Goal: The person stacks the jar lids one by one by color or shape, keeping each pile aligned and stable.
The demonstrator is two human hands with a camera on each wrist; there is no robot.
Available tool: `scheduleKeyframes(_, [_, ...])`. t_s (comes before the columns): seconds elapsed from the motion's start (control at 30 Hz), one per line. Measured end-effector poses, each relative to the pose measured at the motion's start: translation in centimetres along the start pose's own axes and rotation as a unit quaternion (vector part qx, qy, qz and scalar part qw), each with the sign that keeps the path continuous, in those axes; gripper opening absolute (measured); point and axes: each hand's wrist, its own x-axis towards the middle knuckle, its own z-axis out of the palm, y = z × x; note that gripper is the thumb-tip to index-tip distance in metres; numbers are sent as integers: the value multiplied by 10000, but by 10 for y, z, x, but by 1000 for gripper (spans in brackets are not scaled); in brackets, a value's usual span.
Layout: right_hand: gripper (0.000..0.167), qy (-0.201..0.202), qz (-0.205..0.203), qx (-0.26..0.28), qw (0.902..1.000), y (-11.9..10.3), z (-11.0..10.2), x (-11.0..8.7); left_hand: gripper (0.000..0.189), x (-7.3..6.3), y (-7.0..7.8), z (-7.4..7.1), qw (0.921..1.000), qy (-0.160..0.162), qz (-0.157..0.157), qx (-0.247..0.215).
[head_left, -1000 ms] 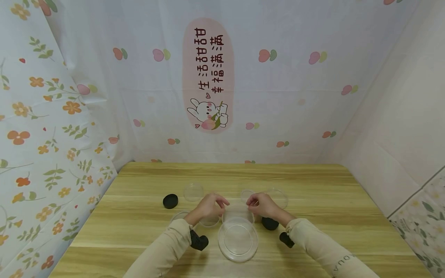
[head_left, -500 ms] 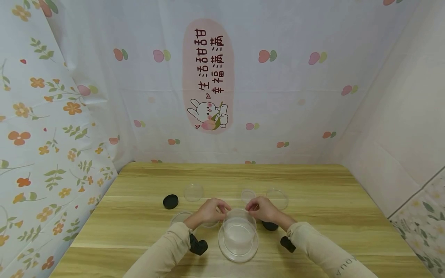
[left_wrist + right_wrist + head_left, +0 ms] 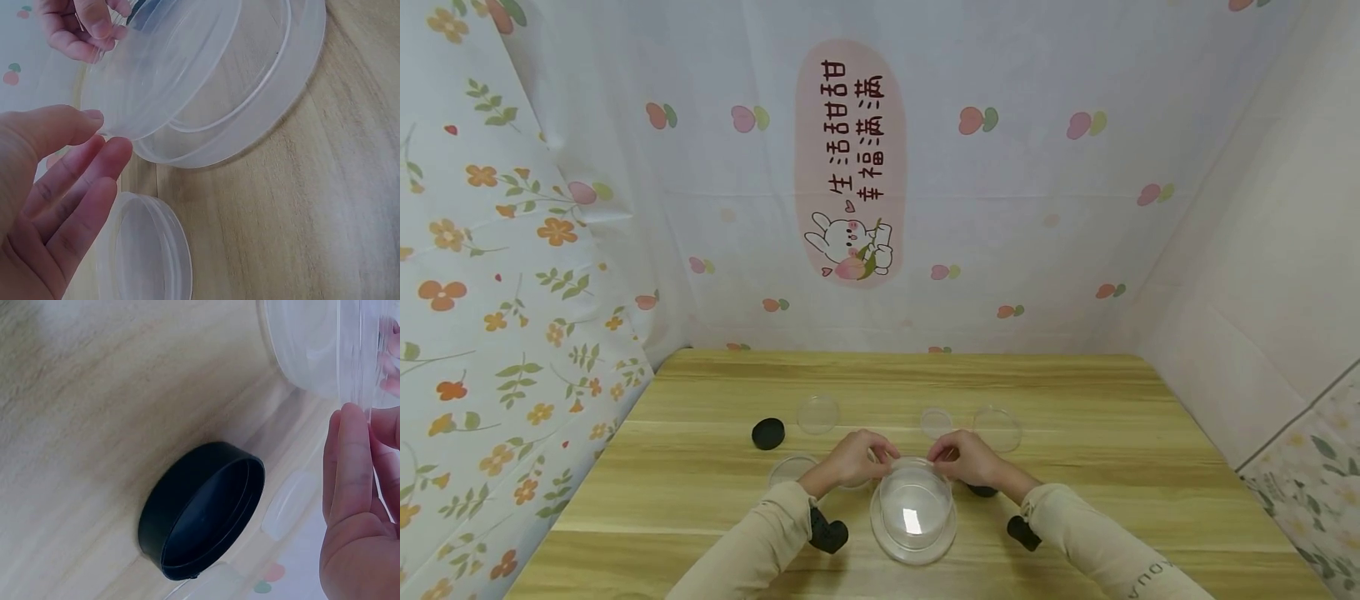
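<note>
My left hand (image 3: 856, 457) and right hand (image 3: 967, 457) pinch the far edge of a clear round plastic lid (image 3: 916, 500) between thumb and fingertips. It is tilted over a larger clear round lid (image 3: 917, 558) that lies on the table, overlapping it in the head view. In the left wrist view the raised rim of the larger lid (image 3: 294, 94) shows behind the held one. A smaller clear lid (image 3: 150, 250) lies below my left fingers. Near my right hand rests a black round lid (image 3: 200, 512), its hollow side showing.
On the wooden table (image 3: 1075, 400), another black lid (image 3: 768, 433) lies back left, beside a clear disc (image 3: 817, 415). Farther right are a small clear lid (image 3: 936, 422) and a larger clear one (image 3: 997, 429). Another clear lid (image 3: 793, 469) sits by the left forearm.
Both hands have come down and toward me with the clear lid, which has moved from behind the larger lid to over it. The other lids stay put.
</note>
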Motion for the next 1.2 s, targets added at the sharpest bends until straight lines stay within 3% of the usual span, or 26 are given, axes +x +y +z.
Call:
scheduleKeyframes(0.63, [8, -172, -89, 137, 9997, 4, 8, -5, 15, -4, 4, 5, 9980, -289, -547, -165])
scheduleKeyframes(1.2, [5, -88, -89, -91, 9999, 5, 13, -9, 15, -3, 1, 8, 9993, -353, -126, -85])
